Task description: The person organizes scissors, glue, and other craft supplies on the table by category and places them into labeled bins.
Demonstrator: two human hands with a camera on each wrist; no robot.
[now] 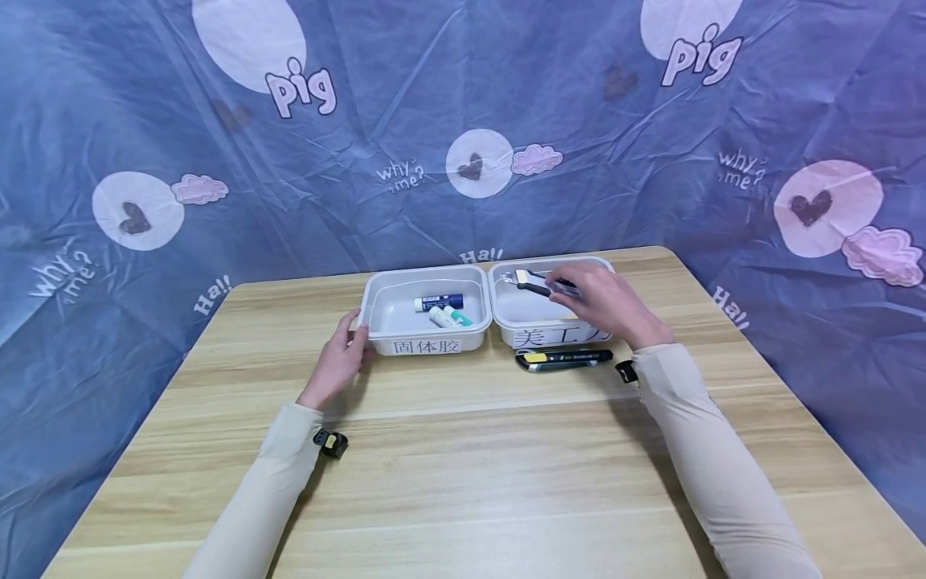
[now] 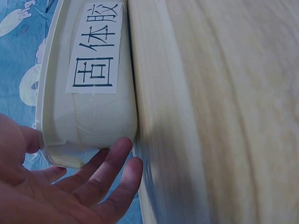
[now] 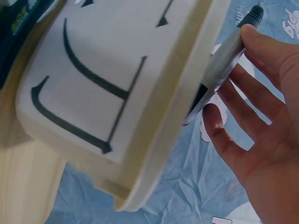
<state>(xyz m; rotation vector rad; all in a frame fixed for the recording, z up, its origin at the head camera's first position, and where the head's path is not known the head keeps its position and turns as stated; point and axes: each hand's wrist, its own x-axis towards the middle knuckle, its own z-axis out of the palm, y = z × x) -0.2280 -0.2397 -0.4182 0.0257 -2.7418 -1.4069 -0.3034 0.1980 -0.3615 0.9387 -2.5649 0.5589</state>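
Note:
My right hand (image 1: 604, 297) pinches a black-and-white utility knife (image 1: 533, 282) over the right white bin (image 1: 510, 318). In the right wrist view, the knife's grey body (image 3: 223, 60) passes behind the bin's rim; thumb and fingertips grip its black end. At the left bin (image 1: 387, 342), my left hand (image 1: 338, 359) rests on the near left corner. The left wrist view puts the thumb at the rim and the other fingers, fairly straight and spread, by the outer wall. Inside that bin lie a dark blue glue stick (image 1: 450, 301) and smaller white-and-green glue sticks (image 1: 457, 316).
A black-and-yellow utility knife (image 1: 564, 359) lies on the wooden table (image 1: 463, 466) before the right bin. Both bins stand side by side near the table's far edge and carry paper labels with Chinese characters. Behind them hangs a blue printed cloth (image 1: 405, 96).

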